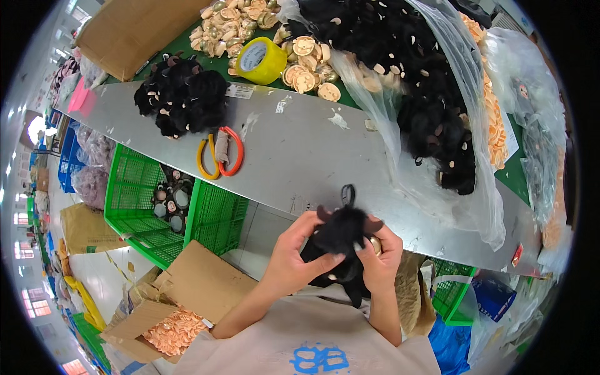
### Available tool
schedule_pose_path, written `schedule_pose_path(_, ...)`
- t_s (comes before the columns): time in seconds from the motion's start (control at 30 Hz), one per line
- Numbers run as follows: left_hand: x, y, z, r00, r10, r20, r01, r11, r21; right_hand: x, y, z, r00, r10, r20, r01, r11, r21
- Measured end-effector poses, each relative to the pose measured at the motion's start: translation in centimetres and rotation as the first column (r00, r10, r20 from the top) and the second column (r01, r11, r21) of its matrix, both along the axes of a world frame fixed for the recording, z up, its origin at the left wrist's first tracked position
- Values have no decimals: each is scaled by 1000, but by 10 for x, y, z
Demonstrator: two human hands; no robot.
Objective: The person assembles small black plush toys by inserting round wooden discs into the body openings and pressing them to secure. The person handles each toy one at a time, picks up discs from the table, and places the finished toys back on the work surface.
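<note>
Between my two hands, in front of my body at the near table edge, is a small black plush toy (pixel 340 234) with brown ears. A dark strap loop (pixel 348 194) sticks up from its top. My left hand (pixel 297 256) grips its left side, thumb pressed into the fur. On the other side my right hand (pixel 381 259) holds it, the thumb also on the fur. A shiny gold rounded piece (pixel 375 245) shows beside the right thumb; whether it is fixed to the toy I cannot tell. The toy's underside is partly hidden by my fingers.
Black plush toys (pixel 181 94) lie piled on the metal table (pixel 300 147), near red-and-yellow loop handles (pixel 220 153). Behind are yellow tape (pixel 261 60) and peach face pieces (pixel 304 81). A plastic bag (pixel 390 134) of black plush stands right; a green crate (pixel 140 206) and cardboard box (pixel 203 275) sit below left.
</note>
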State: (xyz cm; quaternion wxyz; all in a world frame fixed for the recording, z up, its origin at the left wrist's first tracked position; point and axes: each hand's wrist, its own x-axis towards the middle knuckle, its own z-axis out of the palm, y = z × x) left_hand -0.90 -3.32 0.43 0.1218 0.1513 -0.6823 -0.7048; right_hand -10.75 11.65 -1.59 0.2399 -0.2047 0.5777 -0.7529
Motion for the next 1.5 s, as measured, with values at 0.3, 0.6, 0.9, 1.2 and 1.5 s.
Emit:
schedule_pose_path(0.3, 13, 8, -9, 996, -5, -92, 77, 580, 811, -1, -7, 9, 998, -51, -34, 51, 998, 21)
schedule_pose_path(0.6, 23, 9, -9, 999, 51, -18, -29, 779, 626, 2, -12, 14, 997, 79, 6, -79, 993, 85)
schedule_pose_path(0.9, 27, 7, -33, 990, -66, -126, 142, 400, 906, 9, -17, 17, 997, 79, -1, -78, 993, 89)
schedule_pose_path(1.2, 37, 12, -28, 991, -136, -10, 79, 517, 853, 11, -11, 6, 996, 73, -47, -68, 992, 106)
schedule_pose_path(1.5, 23, 8, 17, 948, 169, 269, -303, 737, 605, 6, 16, 38, 992, -124, -37, 126, 992, 30)
